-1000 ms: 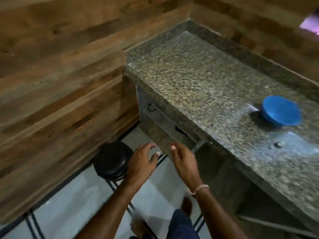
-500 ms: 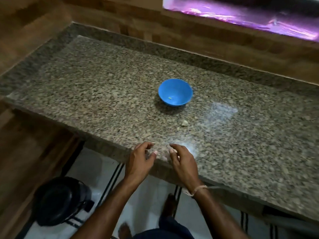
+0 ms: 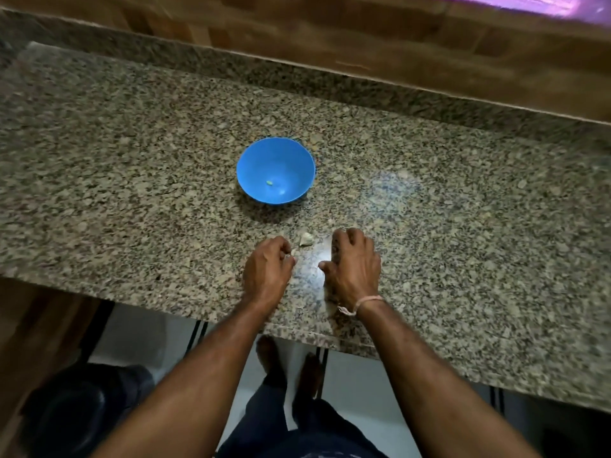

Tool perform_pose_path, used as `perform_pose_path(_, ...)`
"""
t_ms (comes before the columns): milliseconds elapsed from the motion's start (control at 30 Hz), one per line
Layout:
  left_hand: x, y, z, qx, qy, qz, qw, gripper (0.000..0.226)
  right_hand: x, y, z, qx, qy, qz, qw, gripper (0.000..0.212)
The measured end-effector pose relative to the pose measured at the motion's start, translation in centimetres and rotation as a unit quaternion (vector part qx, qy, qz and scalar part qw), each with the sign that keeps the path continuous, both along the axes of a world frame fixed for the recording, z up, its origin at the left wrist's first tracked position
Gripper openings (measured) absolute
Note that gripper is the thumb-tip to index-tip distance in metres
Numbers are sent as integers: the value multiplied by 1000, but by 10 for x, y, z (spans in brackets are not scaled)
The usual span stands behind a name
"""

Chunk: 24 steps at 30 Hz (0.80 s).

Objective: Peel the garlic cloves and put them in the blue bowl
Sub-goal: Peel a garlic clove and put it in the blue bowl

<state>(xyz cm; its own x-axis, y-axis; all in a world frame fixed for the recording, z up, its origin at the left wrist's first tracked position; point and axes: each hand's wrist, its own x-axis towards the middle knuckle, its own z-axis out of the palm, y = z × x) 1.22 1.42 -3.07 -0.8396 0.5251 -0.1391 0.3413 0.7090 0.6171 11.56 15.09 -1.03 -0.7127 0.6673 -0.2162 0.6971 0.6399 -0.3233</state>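
The table (image 3: 132, 160) was granite, speckled in grey, tan and black. On it the bowl (image 3: 287, 153) was bright blue, with a pale green speck (image 3: 269, 182) inside. The garlic clove (image 3: 305, 239) was off-white. The wall (image 3: 330, 34) showed brown wood grain. The floor (image 3: 132, 335) was white with dark stripes, and the stool (image 3: 72, 421) was black.

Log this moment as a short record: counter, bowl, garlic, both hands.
surface: granite counter
bowl: blue bowl, upright, mid-counter
in bowl: one small pale bit
garlic: garlic clove, loose on the counter between bowl and hands
left: left hand, fingers curled, just left of the clove; contents unclear
right: right hand, fingers curled, right of the clove; contents unclear
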Motion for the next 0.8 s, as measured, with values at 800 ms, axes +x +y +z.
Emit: perform_pose_path(800, -88, 24, 63, 59, 111, -17, 992, 17, -19, -13, -6, -29, 69, -66, 995, 66)
